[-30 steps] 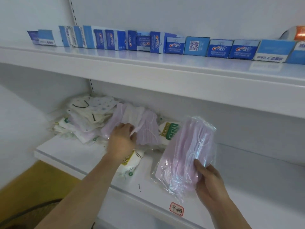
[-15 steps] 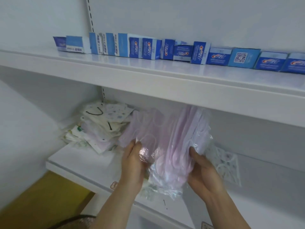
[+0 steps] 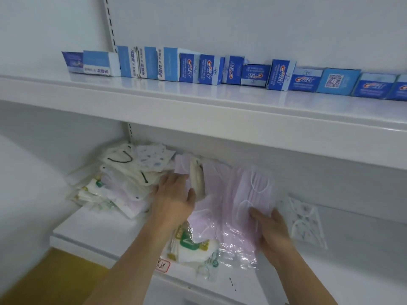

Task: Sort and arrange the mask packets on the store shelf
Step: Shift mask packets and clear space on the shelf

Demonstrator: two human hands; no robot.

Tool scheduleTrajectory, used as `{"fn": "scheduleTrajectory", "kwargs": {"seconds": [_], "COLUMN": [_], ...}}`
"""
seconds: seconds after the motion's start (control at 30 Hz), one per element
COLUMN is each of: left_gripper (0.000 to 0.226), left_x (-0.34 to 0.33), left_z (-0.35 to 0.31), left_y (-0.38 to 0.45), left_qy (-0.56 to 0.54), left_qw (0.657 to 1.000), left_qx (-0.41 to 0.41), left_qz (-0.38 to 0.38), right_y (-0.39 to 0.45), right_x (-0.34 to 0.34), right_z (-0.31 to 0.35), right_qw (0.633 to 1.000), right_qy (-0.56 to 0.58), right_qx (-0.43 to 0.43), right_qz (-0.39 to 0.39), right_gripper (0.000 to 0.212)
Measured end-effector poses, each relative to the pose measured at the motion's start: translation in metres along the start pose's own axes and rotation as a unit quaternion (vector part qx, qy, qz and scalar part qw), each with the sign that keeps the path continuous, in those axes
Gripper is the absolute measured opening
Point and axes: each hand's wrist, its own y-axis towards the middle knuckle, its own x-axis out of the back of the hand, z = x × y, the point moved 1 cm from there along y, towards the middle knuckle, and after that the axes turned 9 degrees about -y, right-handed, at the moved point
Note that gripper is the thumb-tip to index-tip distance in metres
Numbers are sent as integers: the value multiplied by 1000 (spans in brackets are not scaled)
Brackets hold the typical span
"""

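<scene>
A clear packet of pink masks (image 3: 251, 194) lies slanted on the lower shelf (image 3: 92, 230), leaning on other pink packets (image 3: 214, 179). My right hand (image 3: 272, 230) holds its lower right edge, thumb on the front. Fingers straight, my left hand (image 3: 174, 199) rests on the pink packets behind, beside a cream packet (image 3: 197, 177) standing on edge. To the left is a loose heap of white mask packets (image 3: 123, 179) with a dotted packet (image 3: 152, 157) on top. A white packet with a green label (image 3: 189, 241) lies at the shelf's front under my left wrist.
A single patterned mask packet (image 3: 305, 219) lies flat to the right of my right hand. The upper shelf (image 3: 198, 111) overhangs the masks and carries a row of blue toothpaste boxes (image 3: 209, 69). A red-outlined tag (image 3: 163, 264) sticks to the lower shelf's front edge.
My right hand has brought the pink packet from the air down onto the shelf against the other pink packets. My left hand has let go and moved left onto the back packets.
</scene>
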Motion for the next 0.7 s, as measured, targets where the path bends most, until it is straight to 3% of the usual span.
{"fn": "scheduleTrajectory", "kwargs": {"seconds": [0.17, 0.37, 0.7], "left_gripper": [21, 39, 41], "left_x": [-9, -17, -44], "left_z": [-26, -59, -68], "left_y": [1, 21, 11], "left_qy": [95, 155, 103], "left_qw": [992, 966, 970], "left_qx": [-88, 0, -2], "left_qz": [11, 206, 221], "right_y": [-6, -4, -3], "right_x": [-4, 2, 16], "right_z": [-3, -23, -21], "right_qw": [998, 993, 983], "right_qy": [5, 93, 159], "right_qx": [49, 62, 86], "right_qz": [-32, -33, -41], "right_gripper": [31, 38, 33]}}
